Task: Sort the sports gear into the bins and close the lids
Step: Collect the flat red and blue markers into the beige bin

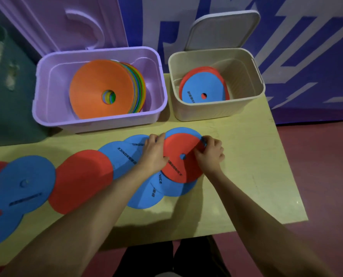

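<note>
Flat red and blue discs lie overlapping in a row across the table. My left hand (154,151) grips the left edge of a red disc (178,164) that lies on top of a blue disc (183,131). My right hand (208,153) pinches the right edge of the same red disc. A purple bin (46,108) at the back holds a stack of cone markers with an orange one (98,86) on top. The beige bin (194,112) to its right holds flat discs, a blue one (203,86) uppermost. Both lids stand open.
More discs stretch left: a large red disc (82,180), a blue disc (23,183) and others at the left edge. The table's (256,166) right edge and front edge are near. A blue and white wall rises behind the bins.
</note>
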Demonstrator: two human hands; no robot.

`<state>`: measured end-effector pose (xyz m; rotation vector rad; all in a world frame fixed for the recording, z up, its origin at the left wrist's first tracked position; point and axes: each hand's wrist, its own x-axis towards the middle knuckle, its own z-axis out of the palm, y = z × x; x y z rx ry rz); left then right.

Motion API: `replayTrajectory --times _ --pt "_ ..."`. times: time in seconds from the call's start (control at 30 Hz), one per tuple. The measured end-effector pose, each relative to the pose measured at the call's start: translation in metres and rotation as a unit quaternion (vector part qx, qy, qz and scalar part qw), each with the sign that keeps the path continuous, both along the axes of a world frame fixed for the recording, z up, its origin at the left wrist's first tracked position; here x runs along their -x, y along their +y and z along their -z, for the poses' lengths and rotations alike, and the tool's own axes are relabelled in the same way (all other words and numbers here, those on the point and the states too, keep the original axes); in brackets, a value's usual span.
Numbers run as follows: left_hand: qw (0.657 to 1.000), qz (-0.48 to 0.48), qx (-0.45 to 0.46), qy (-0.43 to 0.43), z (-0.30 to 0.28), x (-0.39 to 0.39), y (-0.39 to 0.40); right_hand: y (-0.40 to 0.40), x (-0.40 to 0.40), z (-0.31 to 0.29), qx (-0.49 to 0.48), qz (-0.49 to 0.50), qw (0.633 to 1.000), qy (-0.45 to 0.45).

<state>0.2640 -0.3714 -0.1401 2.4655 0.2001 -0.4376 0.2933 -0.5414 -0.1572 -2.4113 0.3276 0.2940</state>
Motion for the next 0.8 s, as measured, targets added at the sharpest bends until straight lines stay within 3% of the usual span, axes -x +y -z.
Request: replayTrajectory --times 0.17,0.33,0.43,0.57,0.67,0.8 --pt "0.994 0.074 -0.073 0.018 -0.004 -0.012 0.002 -0.007 0.001 -0.007 -0.044 -0.059 0.997 -0.015" --pt "0.990 0.118 -0.075 0.019 -0.007 -0.024 0.000 -0.005 0.008 -0.018 -0.120 -0.042 0.988 -0.093" --pt "0.993 0.115 -0.036 -0.009 -0.009 -0.021 0.006 -0.007 0.011 -0.035 -0.195 -0.041 0.972 -0.124" --pt "0.991 0.063 0.116 -0.033 -0.014 -0.010 0.017 -0.011 0.016 -0.056 -0.197 -0.105 0.958 -0.181" --pt "0.983 0.030 0.149 -0.104 -0.023 0.006 0.017 -0.015 0.021 -0.071 -0.132 -0.183 0.943 -0.244" --pt "0.959 -0.004 0.136 -0.248 -0.055 0.016 0.005 -0.020 0.019 -0.094 -0.112 -0.140 0.939 -0.293"
